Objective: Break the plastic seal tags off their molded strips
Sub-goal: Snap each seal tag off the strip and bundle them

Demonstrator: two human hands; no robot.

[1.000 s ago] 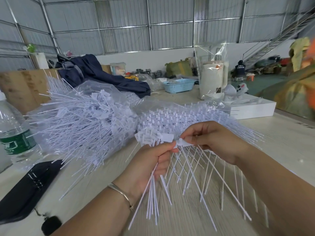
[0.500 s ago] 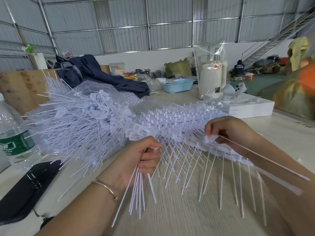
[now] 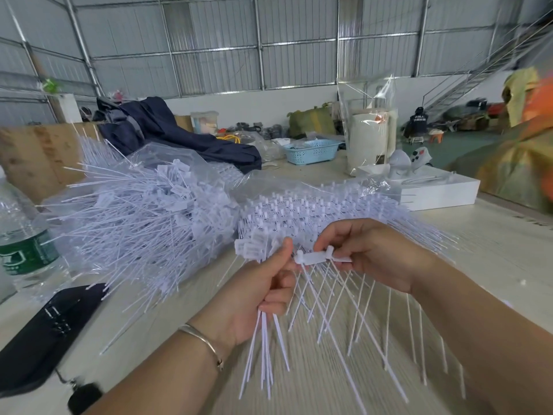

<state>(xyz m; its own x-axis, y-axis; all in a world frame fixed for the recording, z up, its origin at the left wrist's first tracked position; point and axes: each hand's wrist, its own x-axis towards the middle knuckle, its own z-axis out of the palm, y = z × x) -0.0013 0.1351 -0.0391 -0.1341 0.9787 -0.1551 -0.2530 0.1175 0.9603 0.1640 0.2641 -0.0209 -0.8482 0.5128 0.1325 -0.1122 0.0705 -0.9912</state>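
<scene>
Over the table [image 3: 493, 250], left hand [image 3: 254, 298] grips loose tags [image 3: 263, 348]; right hand [image 3: 368, 259] pinches the strip [image 3: 314, 259].

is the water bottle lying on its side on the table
No, the water bottle stands upright at the table's left edge, beside the bagged pile of seal tags.

Seal tags [image 3: 254, 250]: white, with thin white stems. Heaped loose tags [image 3: 143, 211]: white, under clear film. Counter [image 3: 493, 250]: pale beige. Basket [image 3: 311, 151]: light blue, perforated. Cloth [image 3: 167, 130]: navy. Bottle [image 3: 21, 235]: clear, green label. Pouch [image 3: 45, 333]: black. Bracelet [image 3: 203, 342]: silver.
</scene>
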